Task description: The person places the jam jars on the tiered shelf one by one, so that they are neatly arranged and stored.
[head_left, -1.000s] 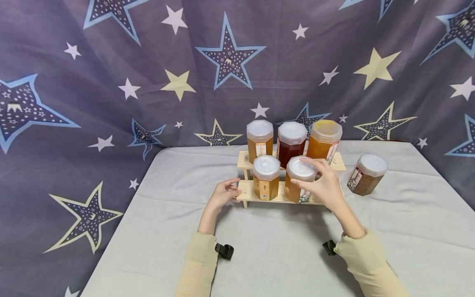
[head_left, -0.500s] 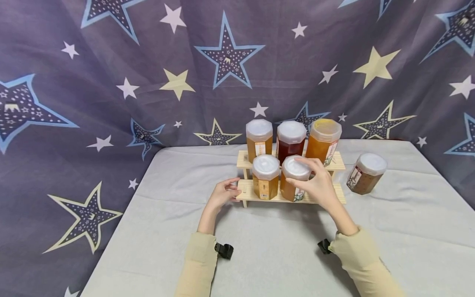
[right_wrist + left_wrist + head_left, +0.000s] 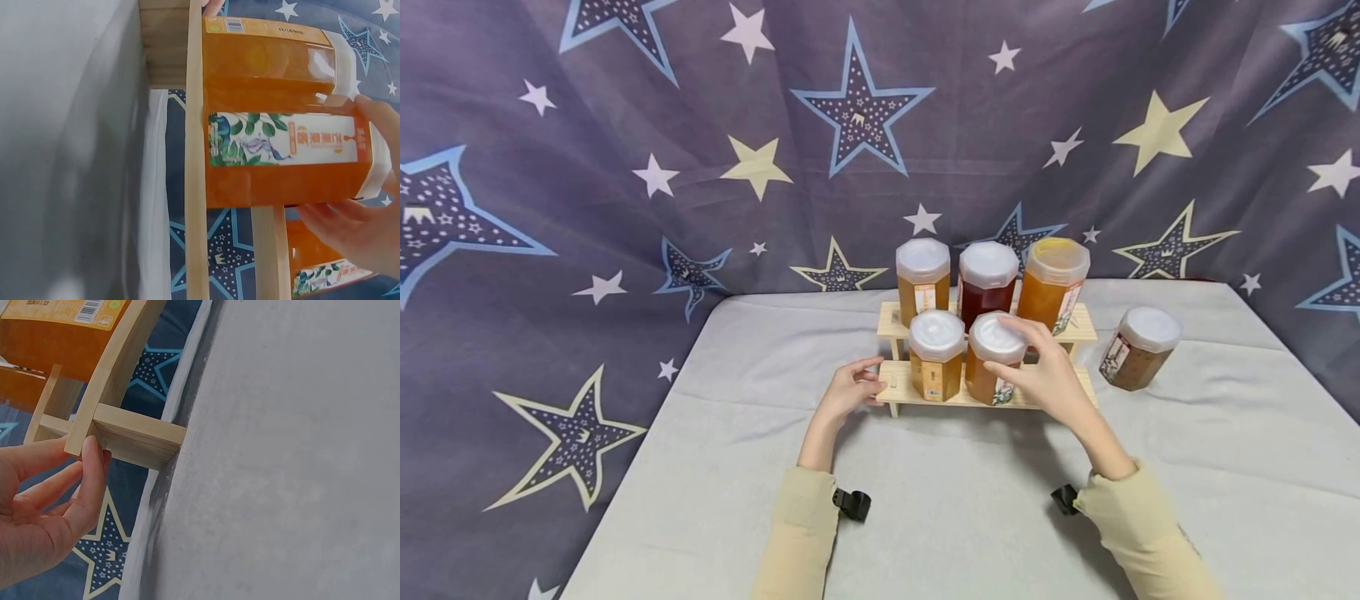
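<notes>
A two-tier wooden rack (image 3: 895,390) bears jars with whitish lids. My left hand (image 3: 853,390) pinches the left end of its lower shelf, thumb and fingers on either side of the board's corner in the left wrist view. On that shelf, my right hand (image 3: 1051,373) grips an amber jar (image 3: 287,184) around its lid and upper side. The jar stands upright, its leafy label showing in the right wrist view. Close on its left is another amber jar (image 3: 937,367) with a yellow label.
Along the upper shelf stand an amber jar (image 3: 922,292), a dark red jar (image 3: 987,296) and a taller orange jar (image 3: 1047,304). A brownish jar (image 3: 1131,362) sits on the grey-white cloth (image 3: 955,500) right of the rack. A starry curtain (image 3: 715,225) hangs behind.
My right hand has slid the held jar left along the lower shelf, closer to the yellow-labelled jar. In the last half second it barely moves. My left hand stays on the rack's end.
</notes>
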The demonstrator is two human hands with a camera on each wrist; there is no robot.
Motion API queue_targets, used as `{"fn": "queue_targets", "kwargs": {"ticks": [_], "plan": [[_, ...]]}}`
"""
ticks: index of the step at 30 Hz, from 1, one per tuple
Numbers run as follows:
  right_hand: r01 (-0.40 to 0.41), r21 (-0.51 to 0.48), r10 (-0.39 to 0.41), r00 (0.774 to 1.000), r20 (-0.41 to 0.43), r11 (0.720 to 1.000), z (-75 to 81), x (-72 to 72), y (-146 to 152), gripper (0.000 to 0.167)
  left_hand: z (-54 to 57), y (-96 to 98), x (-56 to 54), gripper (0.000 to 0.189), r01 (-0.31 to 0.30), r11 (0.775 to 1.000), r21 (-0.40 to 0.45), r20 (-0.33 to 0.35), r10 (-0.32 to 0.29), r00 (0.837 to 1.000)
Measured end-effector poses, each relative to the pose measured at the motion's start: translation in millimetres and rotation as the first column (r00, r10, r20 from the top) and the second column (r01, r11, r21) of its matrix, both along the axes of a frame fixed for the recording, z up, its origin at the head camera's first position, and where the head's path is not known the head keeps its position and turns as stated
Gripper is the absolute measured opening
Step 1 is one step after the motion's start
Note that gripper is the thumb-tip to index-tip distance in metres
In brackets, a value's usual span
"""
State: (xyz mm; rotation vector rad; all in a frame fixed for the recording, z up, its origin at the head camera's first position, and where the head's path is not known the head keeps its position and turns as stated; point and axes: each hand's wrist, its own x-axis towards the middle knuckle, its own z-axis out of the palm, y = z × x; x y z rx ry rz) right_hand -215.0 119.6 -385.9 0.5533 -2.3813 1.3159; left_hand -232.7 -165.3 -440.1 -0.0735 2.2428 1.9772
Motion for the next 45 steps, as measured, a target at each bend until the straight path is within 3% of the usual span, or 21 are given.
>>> {"fn": "queue_targets", "kwargs": {"ticks": [6,11,17,22,28,29,31,33,34,36,38,40,41,45], "plan": [[-0.028,-0.003,0.028,1.0,0.001,1.0,1.0,0.6,6,0.061,3.5,-1.1,0.8,0.05,0.03,0.999,0.014,0.011,-0.031,0.999],[-0.044,-0.004,0.044,0.999,0.0,0.999,3.3,2.4,9,0.061,15.4,0.6,7.0,0.05,0.061,0.998,0.003,0.012,-0.061,0.998],[-0.067,-0.018,0.067,0.998,0.001,0.998,5.1,3.1,14,0.06,24.2,3.0,13.0,0.048,0.05,0.999,-0.011,0.0,-0.05,0.999],[-0.048,-0.025,0.047,0.998,-0.045,0.999,6.3,4.7,23,0.055,24.9,3.4,13.4,0.048,0.049,0.999,-0.012,-0.002,-0.049,0.999],[0.031,0.013,-0.03,0.996,-0.08,0.999,9.9,7.6,37,0.047,25.2,3.3,13.6,0.049,0.05,0.999,-0.009,0.006,-0.05,0.999],[0.04,0.016,-0.039,0.996,-0.08,0.999,10.2,7.6,39,0.046,25.1,3.2,13.5,0.048,0.05,0.999,-0.009,0.007,-0.05,0.999],[0.029,-0.001,-0.029,0.992,-0.123,1.0,-12.4,-9.1,54,0.046,24.8,3.1,13.4,0.049,0.05,0.999,-0.011,0.006,-0.05,0.999],[0.028,-0.003,-0.028,0.99,-0.141,1.0,-14.4,-11.0,60,0.044,25.0,3.3,13.9,0.048,0.048,0.999,-0.012,0.007,-0.048,0.999],[-0.008,-0.038,0.002,0.988,-0.155,0.999,-27.8,-21.1,69,0.043,24.9,3.3,13.8,0.048,0.047,0.999,-0.01,0.009,-0.047,0.999],[0.008,-0.024,-0.012,0.985,-0.175,1.0,-29.9,-22.2,74,0.041,21.7,2.5,11.6,0.048,0.046,0.999,-0.009,0.011,-0.046,0.999],[0.048,0.0,-0.047,0.988,-0.146,0.999,-9.1,-6.9,69,0.039,16.3,1.2,8.1,0.049,0.044,0.999,-0.003,0.014,-0.044,0.999],[0.071,0.006,-0.069,0.987,-0.145,0.997,-9.1,-6.4,73,0.038,9.2,-0.3,3.8,0.049,0.039,0.999,0.004,0.015,-0.039,0.999],[0.118,0.046,-0.11,0.983,-0.147,0.992,3.1,2.8,69,0.037,5.6,-1.0,1.9,0.049,0.035,0.999,0.007,0.014,-0.035,0.999],[0.17,0.064,-0.158,0.975,-0.155,0.983,2.1,2.4,79,0.037,0.1,-1.1,-0.2,0.048,0.01,1.0,0.014,0.014,-0.01,1.0]]}}
